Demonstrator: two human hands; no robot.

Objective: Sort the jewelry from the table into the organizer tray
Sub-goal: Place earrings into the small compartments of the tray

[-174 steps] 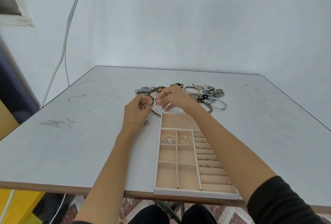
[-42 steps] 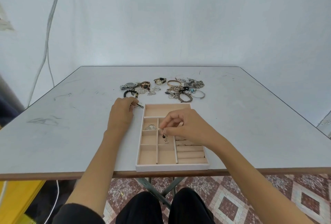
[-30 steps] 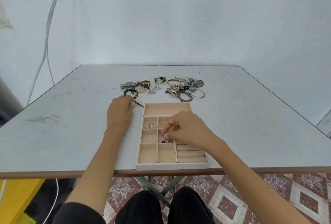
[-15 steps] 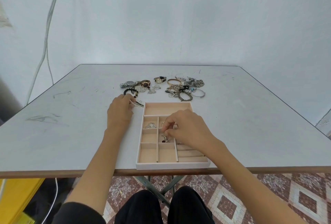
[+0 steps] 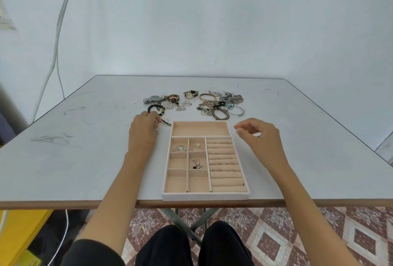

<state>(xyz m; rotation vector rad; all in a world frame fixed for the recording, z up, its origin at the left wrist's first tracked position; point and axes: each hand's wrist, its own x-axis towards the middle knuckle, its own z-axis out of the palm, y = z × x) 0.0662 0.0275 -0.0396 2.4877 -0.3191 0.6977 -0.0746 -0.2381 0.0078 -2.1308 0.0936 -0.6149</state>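
**The earring is lying in its box now**

My right hand [image 5: 259, 138] is lifting away from the tray [image 5: 204, 196], out past its right side. Its fingers are hanging loose and holding nothing. The earring [image 5: 197, 164] it was carrying is now lying in the middle box, second from the left.

My left hand [image 5: 142, 132] is resting on the table [image 5: 85, 159] and touching a small piece [image 5: 164, 122]. I cannot tell if it is pinching it. The pile [image 5: 219, 106] is waiting behind the tray, so I think lots of sorting is still coming.

Beige tray [image 5: 212, 195], grey table [image 5: 85, 159]
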